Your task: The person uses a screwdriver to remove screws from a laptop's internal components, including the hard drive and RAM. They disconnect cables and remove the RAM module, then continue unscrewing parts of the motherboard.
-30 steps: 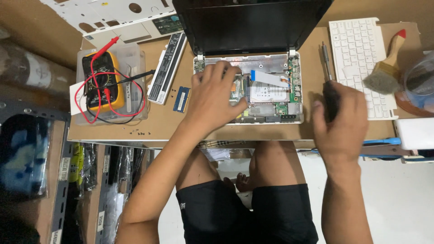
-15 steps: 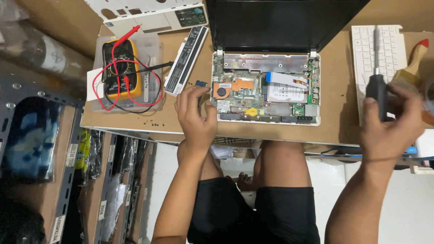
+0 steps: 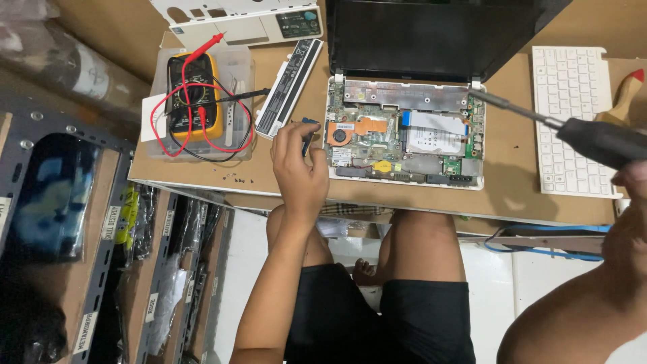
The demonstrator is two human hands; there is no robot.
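An opened small laptop (image 3: 404, 135) lies on the brown table with its circuit board, fan and drive exposed, its dark screen tilted back. My left hand (image 3: 296, 168) rests on the table just left of the laptop's base, fingers closed around a small blue-and-black part (image 3: 309, 131). My right hand (image 3: 630, 202) is at the far right edge, close to the camera, gripping a black-handled screwdriver (image 3: 593, 138) whose metal shaft points left over the laptop's right hinge.
A yellow multimeter (image 3: 191, 101) with red and black leads sits in a clear tray at the left. A white laptop battery (image 3: 290, 87) lies beside it, a white casing panel (image 3: 236, 20) at the back, a white keyboard (image 3: 569, 114) at the right. Small screws (image 3: 239, 178) dot the table's front edge.
My left hand came off the laptop's board and moved left to the table beside it. My right hand lifted the screwdriver up and to the right, nearer the camera.
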